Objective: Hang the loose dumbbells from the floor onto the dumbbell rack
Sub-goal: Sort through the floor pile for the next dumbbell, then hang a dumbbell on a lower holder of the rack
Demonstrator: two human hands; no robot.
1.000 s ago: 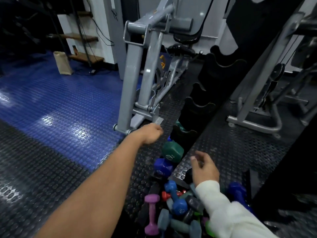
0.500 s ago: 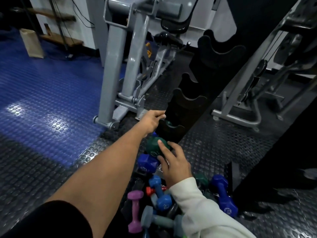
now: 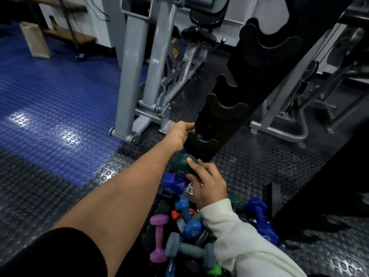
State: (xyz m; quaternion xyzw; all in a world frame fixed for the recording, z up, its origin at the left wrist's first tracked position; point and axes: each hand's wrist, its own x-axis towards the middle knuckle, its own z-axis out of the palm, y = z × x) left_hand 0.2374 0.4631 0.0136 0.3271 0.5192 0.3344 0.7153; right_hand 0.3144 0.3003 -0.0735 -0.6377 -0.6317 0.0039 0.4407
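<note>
While your left hand (image 3: 180, 132) grips the rack's (image 3: 223, 124) edge, your right hand (image 3: 207, 181) curls its fingers on the green dumbbell (image 3: 180, 164) just below the rack; other dumbbells (image 3: 187, 232) lie piled on the floor (image 3: 60, 186) nearer you.

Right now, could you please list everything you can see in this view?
Dumbbell rack: one, black, tilted, right of centre.
Green dumbbell: one, dark green, at the rack's foot.
Blue dumbbells: four, in the floor pile.
Purple dumbbell: one, pile's left edge.
Grey dumbbell: one, pile's front.
Red dumbbell: one, mostly buried.
Exercise machine: grey, behind the pile.
Paper bag: one, brown, far left.
Left hand: at the rack's lowest cradle; grip unclear.
Right hand: fingers on the green dumbbell.
</note>
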